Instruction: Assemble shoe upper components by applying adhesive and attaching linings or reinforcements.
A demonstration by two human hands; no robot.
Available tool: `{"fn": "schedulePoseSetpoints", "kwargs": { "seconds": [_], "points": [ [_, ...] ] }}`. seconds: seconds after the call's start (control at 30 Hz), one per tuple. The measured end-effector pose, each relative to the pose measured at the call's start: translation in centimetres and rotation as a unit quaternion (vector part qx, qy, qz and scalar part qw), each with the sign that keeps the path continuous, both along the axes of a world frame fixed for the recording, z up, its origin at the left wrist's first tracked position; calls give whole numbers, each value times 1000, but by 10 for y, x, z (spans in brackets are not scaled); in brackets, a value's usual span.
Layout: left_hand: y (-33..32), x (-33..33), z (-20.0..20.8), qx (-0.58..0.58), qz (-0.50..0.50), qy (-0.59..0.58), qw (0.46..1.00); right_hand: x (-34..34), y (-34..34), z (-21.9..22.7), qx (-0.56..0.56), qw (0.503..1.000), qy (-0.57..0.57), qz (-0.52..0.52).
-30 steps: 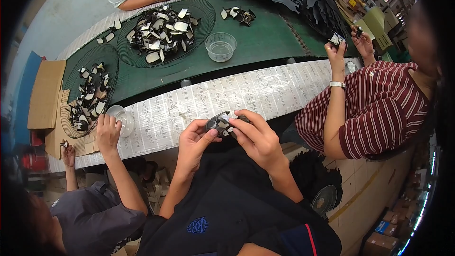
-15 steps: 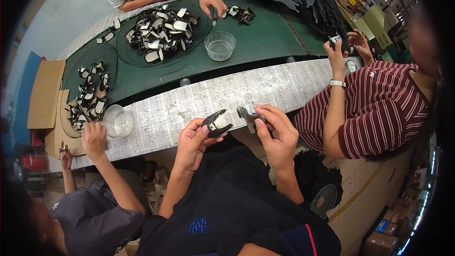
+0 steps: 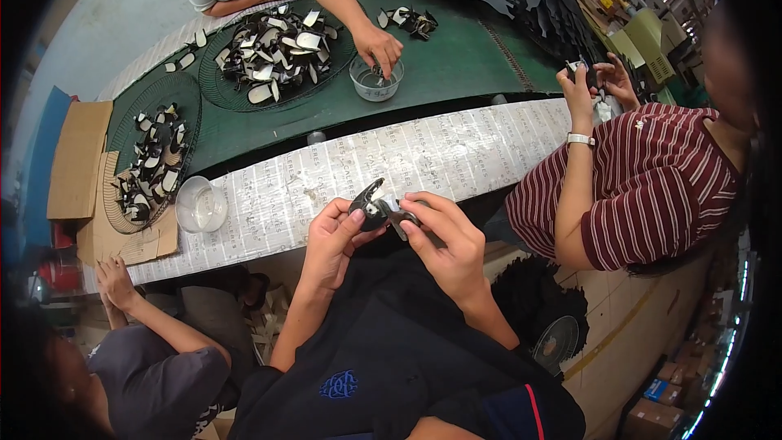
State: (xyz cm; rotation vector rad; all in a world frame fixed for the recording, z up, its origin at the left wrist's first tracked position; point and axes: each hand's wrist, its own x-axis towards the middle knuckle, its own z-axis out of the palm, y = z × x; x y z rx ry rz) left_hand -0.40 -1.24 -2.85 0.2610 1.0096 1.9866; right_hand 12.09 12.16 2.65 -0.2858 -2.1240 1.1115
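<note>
In front of my body, my left hand (image 3: 330, 243) is closed round a small black piece with a white lining (image 3: 368, 209), its curved tip pointing up and away. My right hand (image 3: 453, 246) pinches a dark metal tool with a broad flat end (image 3: 397, 220) between thumb and fingers. The tool's flat end meets the right side of the black piece. Whether it grips the piece's edge or only touches it, I cannot tell. Both hands are raised near the front edge of the table covered in printed white sheeting (image 3: 350, 159).
Across the green table (image 3: 464, 73), a co-worker's hand (image 3: 378, 47) dips into a clear bowl (image 3: 375, 91). Similar black-and-white pieces fill a wire rack (image 3: 213, 102) and a smaller rack (image 3: 122, 130). Another clear bowl (image 3: 201, 205) stands at left. People sit close on both sides.
My right hand has moved left, bringing the tool against the black piece, which has tilted more upright. The co-worker opposite has lowered a hand into the bowl; the left neighbour's hand has drawn back.
</note>
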Motion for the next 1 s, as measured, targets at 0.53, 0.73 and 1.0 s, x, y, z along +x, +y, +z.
{"fn": "schedulePoseSetpoints", "kwargs": {
  "seconds": [0.53,0.73,1.0],
  "points": [
    [0,-1,-2,-7,0,-5,1000,-5,11,-9,134,988,21,-80],
    [-6,-2,-4,18,-23,-25,999,-3,28,-18,-44,990,52,-126],
    [-25,5,-2,234,-126,-150,952,-53,91,-124,-357,932,51,-20]
  ]
}}
